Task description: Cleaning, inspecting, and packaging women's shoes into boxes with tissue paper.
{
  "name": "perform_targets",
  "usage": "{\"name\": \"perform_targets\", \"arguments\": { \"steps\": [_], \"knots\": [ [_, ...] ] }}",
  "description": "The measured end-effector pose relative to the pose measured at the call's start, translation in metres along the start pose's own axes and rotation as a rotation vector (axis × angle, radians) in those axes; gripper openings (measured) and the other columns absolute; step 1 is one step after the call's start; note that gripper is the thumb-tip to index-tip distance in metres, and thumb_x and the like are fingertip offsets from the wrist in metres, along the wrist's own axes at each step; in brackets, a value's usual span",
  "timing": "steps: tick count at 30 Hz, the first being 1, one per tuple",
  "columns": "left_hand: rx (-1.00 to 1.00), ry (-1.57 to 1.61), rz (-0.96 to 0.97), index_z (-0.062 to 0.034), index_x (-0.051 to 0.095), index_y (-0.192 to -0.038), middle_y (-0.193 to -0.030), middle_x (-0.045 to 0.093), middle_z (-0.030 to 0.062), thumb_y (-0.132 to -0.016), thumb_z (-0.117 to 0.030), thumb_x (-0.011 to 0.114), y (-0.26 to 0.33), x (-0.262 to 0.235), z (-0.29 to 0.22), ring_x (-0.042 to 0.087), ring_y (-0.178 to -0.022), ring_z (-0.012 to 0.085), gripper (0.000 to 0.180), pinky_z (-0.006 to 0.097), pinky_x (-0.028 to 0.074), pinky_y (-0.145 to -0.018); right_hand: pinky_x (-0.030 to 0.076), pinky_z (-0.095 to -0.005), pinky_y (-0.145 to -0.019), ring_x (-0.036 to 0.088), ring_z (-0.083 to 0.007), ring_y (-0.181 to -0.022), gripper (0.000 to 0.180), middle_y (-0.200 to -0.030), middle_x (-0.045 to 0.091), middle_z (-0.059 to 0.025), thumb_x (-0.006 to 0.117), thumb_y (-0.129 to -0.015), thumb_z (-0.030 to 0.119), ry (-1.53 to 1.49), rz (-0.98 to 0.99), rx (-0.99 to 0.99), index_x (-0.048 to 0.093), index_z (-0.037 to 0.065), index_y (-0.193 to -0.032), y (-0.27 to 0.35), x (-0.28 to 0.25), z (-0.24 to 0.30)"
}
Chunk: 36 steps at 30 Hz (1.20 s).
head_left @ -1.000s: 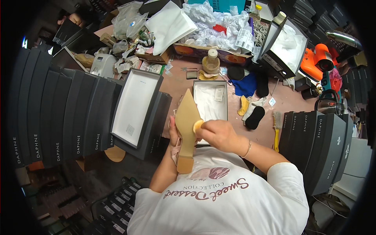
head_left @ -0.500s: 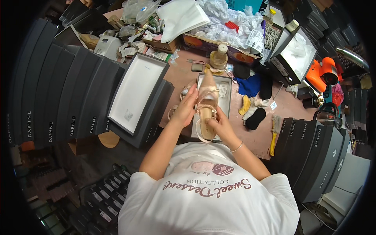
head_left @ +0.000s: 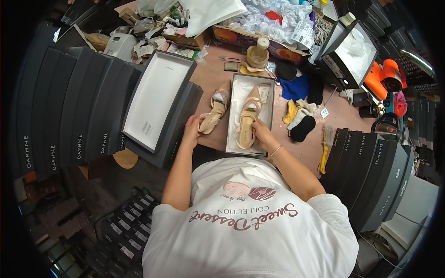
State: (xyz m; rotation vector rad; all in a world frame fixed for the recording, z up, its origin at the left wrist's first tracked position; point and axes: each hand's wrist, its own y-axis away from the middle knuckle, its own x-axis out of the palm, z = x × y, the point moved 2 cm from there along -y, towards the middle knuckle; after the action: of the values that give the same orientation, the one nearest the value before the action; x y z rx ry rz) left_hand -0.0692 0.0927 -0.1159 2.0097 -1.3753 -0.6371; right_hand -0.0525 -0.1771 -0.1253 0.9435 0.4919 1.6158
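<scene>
I have the left hand (head_left: 189, 131) pinched on the heel strap of the loose shoe (head_left: 212, 117), which lies on the counter (head_left: 209, 78) between the upturned lid (head_left: 157, 102) and the open box (head_left: 271, 99). From that grip the shoe runs away and to the right: heel end nearest me, pointed toe at the far end, so its long axis slants toward the box's left wall. The left hand is clearly the nearer one to it, and the box lies just to its right. My right hand (head_left: 264, 135) reaches into the box from its near right side, closed, as far as I can judge, on the side of the boxed shoe (head_left: 244, 133), whose toe also points away, nearly in line with the box's long sides.
</scene>
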Motion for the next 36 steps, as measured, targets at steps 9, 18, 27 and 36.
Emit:
{"name": "perform_targets", "arguments": {
  "steps": [9,18,27,36],
  "knots": [
    [0.52,0.082,0.018,0.0021,0.049,-0.118,-0.107,0.06,0.0102,-0.089,0.004,0.054,0.014,0.004,0.022,0.058,-0.097,0.014,0.03,0.026,0.048,-0.086,0.041,-0.03,-0.098,0.05,-0.0167,-0.117,0.046,-0.128,0.051,-0.0119,0.053,-0.096,0.018,0.283,0.062,-0.385,0.042,-0.003,-0.134,0.056,0.017,0.006],
    [0.716,0.07,0.27,0.0067,0.051,-0.12,-0.11,0.059,0.0107,-0.093,0.002,0.051,0.157,0.03,-0.031,0.059,-0.102,0.0144,0.028,0.029,0.048,-0.089,0.041,-0.0335,-0.099,0.057,-0.0186,-0.107,0.052,-0.112,0.059,-0.0082,0.053,-0.094,0.041,-0.414,0.489,0.015,0.046,0.003,-0.129,0.081,0.077,-0.003],
    [0.07,-0.025,0.395,0.0029,0.031,-0.141,-0.144,0.036,0.0156,-0.094,-0.024,0.054,0.092,0.076,0.018,0.033,-0.135,0.0214,0.059,0.037,0.027,-0.11,0.046,-0.0316,-0.094,0.058,-0.0171,-0.105,0.039,-0.115,0.059,-0.0108,0.055,-0.085,0.008,-0.178,0.088,-0.367,0.046,-0.003,-0.121,0.116,-0.041,0.011],
    [-0.273,0.038,0.334,-0.0058,0.043,-0.129,-0.124,0.05,0.0076,-0.092,-0.038,0.054,0.059,0.125,0.043,0.042,-0.115,0.0182,0.05,0.045,0.027,-0.101,0.047,-0.0324,-0.093,0.057,-0.0181,-0.108,0.05,-0.118,0.056,-0.0118,0.054,-0.079,0.003,-0.306,-0.029,-0.39,0.039,-0.005,-0.127,0.15,-0.051,-0.032]
  ]
}}
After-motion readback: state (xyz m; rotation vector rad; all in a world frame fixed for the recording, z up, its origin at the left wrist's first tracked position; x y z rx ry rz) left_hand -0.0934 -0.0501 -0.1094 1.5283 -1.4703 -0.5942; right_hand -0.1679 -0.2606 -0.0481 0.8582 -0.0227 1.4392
